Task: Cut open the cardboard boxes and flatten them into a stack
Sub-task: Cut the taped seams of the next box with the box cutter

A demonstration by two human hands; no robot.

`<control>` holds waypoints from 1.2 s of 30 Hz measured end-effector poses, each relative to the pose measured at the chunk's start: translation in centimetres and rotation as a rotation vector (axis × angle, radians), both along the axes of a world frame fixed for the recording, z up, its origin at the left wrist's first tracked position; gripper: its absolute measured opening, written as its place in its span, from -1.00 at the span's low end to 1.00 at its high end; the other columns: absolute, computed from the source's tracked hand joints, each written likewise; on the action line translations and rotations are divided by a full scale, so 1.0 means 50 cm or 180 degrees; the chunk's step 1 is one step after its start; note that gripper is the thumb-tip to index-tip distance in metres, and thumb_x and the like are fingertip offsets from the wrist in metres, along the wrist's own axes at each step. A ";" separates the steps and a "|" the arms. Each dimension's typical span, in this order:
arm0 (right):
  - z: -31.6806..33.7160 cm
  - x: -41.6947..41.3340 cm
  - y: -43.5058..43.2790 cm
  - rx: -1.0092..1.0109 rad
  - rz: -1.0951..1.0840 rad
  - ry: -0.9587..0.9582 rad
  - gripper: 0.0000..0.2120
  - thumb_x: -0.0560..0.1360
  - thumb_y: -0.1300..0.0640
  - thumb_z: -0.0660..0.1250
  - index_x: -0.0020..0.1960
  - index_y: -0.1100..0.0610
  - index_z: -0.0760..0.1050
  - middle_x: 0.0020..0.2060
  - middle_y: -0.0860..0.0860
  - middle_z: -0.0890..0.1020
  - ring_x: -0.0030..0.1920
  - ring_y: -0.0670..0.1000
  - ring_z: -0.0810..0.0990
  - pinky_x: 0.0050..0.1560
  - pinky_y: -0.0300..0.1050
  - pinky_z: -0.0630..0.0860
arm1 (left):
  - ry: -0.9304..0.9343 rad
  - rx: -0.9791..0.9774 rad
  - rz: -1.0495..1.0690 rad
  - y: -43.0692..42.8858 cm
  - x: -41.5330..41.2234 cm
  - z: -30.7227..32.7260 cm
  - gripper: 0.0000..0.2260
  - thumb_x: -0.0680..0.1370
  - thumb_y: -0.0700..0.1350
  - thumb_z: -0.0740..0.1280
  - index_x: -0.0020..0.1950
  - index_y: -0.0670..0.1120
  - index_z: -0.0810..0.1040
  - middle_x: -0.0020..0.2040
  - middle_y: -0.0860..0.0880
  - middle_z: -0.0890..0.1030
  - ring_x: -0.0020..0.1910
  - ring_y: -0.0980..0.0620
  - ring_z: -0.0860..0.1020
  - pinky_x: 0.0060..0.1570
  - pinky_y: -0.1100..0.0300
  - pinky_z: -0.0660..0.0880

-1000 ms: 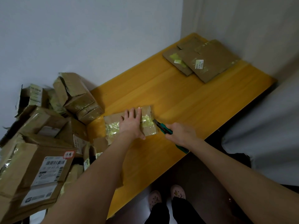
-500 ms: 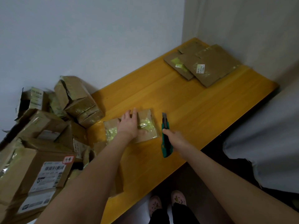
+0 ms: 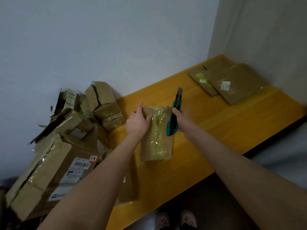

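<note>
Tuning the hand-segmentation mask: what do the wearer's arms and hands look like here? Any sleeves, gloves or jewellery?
All bare. The left hand and right hand wear no gloves, and no rings show from this view. The left forearm and right forearm are uncovered down to the frame edge, with no sleeves, watch, bands or markings visible.

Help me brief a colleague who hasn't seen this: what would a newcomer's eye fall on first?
At the centre, the left hand grips a small taped box over the yellow table, while the right hand beside it holds a green utility knife, tip up. A heap of boxes fills the left, and flattened cardboard lies at the table's far right corner.
</note>
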State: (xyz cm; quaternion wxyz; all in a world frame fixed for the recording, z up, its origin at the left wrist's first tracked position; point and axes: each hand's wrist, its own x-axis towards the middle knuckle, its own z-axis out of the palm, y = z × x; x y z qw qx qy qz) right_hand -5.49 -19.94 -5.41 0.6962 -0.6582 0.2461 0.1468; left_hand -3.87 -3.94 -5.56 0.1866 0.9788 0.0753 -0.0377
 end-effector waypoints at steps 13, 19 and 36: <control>-0.014 0.002 0.063 -0.0594 0.0390 -0.0087 -0.69 0.64 0.02 0.14 0.28 0.19 0.36 0.11 0.12 0.53 0.08 0.11 0.54 0.06 -0.01 0.48 | -0.0385 -0.0297 -0.0064 0.057 -0.022 -0.010 -0.56 0.55 0.07 0.33 0.43 0.14 0.37 0.25 0.03 0.47 0.17 -0.03 0.53 -0.07 0.15 0.43; -0.032 -0.069 0.031 -0.1766 0.0544 -0.0514 -0.78 0.59 -0.15 0.18 0.02 0.00 0.41 -0.17 -0.10 0.55 -0.20 -0.11 0.54 -0.24 -0.13 0.54 | -0.0325 -0.0332 -0.0011 0.044 -0.022 -0.011 -0.62 0.53 0.07 0.36 0.35 0.12 0.47 0.33 0.04 0.45 0.22 -0.05 0.51 0.09 0.08 0.47; 0.014 -0.148 0.039 -0.4229 0.2129 -0.1026 -0.54 0.60 -0.05 0.14 0.48 -0.11 0.14 -0.33 -0.06 0.51 -0.38 0.00 0.53 -0.44 -0.18 0.41 | -0.0423 0.0025 0.0074 0.021 -0.032 -0.012 -0.68 0.54 0.05 0.36 0.28 0.06 0.50 0.18 0.02 0.53 0.12 -0.07 0.55 -0.16 0.16 0.36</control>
